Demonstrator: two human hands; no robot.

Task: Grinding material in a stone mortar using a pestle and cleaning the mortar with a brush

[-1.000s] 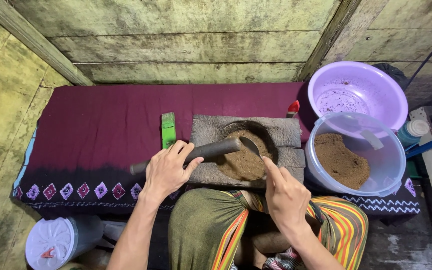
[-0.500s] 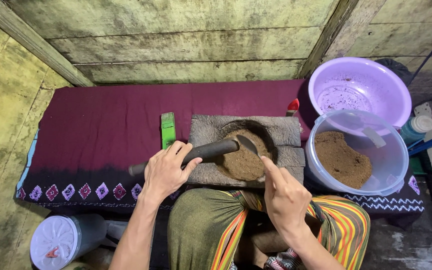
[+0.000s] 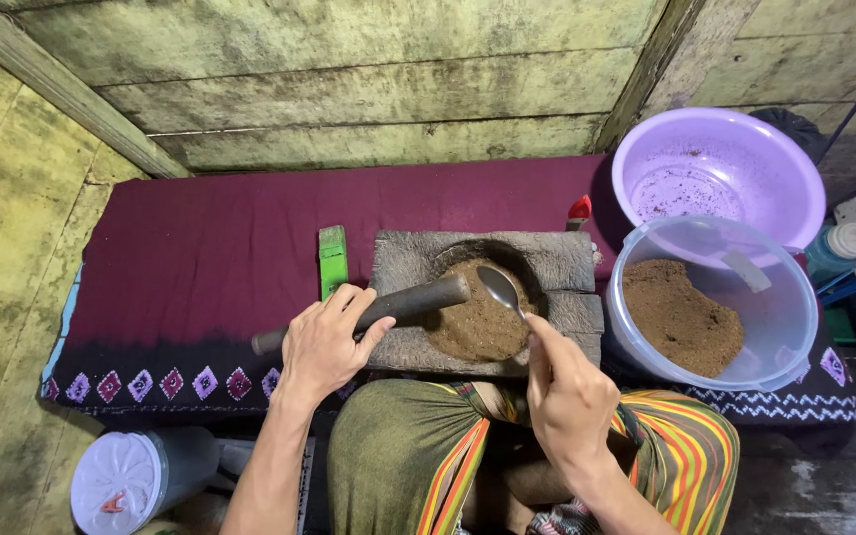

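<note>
- A dark pestle [image 3: 374,309] is gripped by the left hand [image 3: 324,342], fingers wrapped round its shaft; its tip lies in the stone mortar [image 3: 547,260].
- A metal spoon [image 3: 503,290] is pinched by the right hand [image 3: 569,394] (bowl over the brown powder [image 3: 473,327]).
- Just beside stands a clear tub [image 3: 780,327].

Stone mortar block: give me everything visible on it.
The stone mortar is a grey, rough rectangular block with a round hollow holding brown powder. It lies flat on the maroon cloth, near the person's lap. A dark pestle, held by the left hand, reaches into the hollow; the right hand dips a metal spoon there.
</note>
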